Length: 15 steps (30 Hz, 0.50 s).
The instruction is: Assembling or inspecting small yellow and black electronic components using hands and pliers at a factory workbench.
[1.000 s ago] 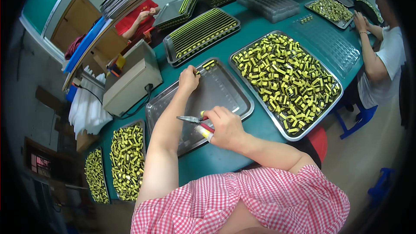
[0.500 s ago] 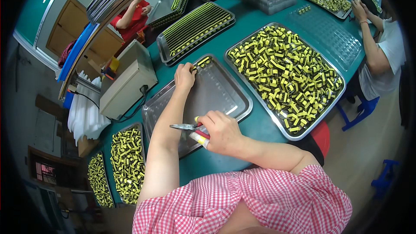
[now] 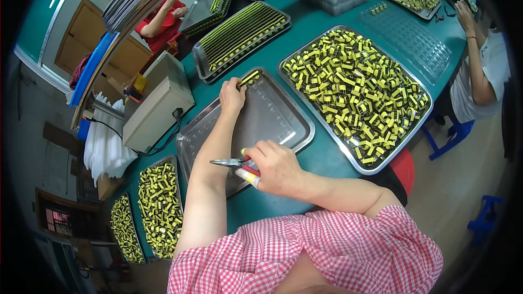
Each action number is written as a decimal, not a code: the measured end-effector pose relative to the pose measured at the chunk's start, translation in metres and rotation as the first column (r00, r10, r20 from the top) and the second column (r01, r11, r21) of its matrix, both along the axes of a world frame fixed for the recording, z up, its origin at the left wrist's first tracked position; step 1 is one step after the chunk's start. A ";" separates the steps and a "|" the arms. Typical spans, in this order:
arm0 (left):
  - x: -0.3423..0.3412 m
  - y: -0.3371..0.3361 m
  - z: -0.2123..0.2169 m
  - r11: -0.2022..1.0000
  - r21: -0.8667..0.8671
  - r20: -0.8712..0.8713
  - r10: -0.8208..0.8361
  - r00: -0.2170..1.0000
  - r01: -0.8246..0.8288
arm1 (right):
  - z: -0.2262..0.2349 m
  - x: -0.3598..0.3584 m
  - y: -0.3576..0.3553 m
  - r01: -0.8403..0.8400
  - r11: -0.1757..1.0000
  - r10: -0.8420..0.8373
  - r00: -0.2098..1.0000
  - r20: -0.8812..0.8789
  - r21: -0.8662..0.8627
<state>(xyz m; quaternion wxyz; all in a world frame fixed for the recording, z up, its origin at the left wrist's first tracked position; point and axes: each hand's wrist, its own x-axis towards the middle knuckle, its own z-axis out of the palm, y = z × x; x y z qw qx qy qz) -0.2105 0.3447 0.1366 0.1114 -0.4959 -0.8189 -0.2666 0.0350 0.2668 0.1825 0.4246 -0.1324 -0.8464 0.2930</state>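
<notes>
My left hand [image 3: 232,97] reaches to the far end of a shallow metal tray [image 3: 272,113]. Its fingers are closed at the near end of a short row of small yellow-and-black electronic components [image 3: 251,78], pinching a dark bit of one, mostly hidden by the fingers. Below it, over the tray's near edge, my right hand [image 3: 277,169] grips pliers [image 3: 229,162] with red handles, jaws pointing left near my left forearm. Yellow and white wrapping covers some of the right hand's fingers. Bare metal shows across most of the tray.
Right of it lies a large tray heaped with loose components [image 3: 354,87]. Two narrower heaped trays [image 3: 160,207] stand at left. A grey box [image 3: 159,100] with a cable and a tray of neat rows [image 3: 239,41] sit beyond. A co-worker's arm [image 3: 479,71] is at far right.
My hands keep nearly the same places; the whole view shifts slightly. At far right the co-worker's hands have moved away from the component tray, uncovering a red-handled tool.
</notes>
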 end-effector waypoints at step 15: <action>0.105 0.025 0.023 0.895 0.073 0.184 -0.445 0.876 0.440 | 0.008 0.000 0.004 -0.003 1.000 -0.004 0.975 -0.222 -0.030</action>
